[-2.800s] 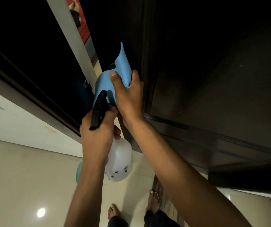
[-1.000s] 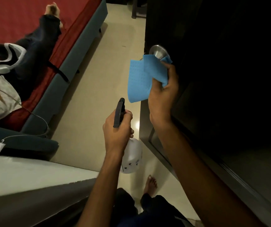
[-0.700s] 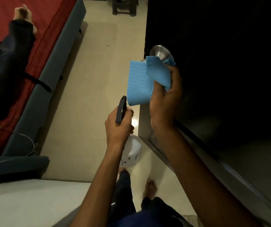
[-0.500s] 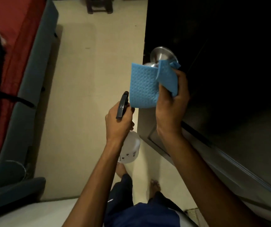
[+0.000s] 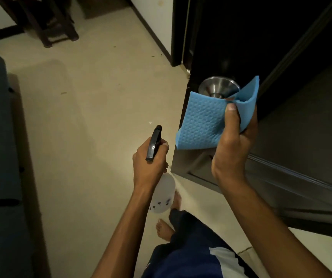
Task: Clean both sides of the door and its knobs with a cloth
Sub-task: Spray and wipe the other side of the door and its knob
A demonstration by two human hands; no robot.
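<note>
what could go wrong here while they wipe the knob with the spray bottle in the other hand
1. The right hand pinches the blue cloth by one fold, and most of it hangs loose below the metal knob, so it might slip or only skim the knob.
2. The left hand grips the spray bottle over the tiled floor near bare feet; drips could make that floor slippery.
3. The dark door is dimly lit, so smears may go unseen.

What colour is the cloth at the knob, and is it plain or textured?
Light blue cloth, with a dimpled honeycomb texture, clearest in the head view.
</note>
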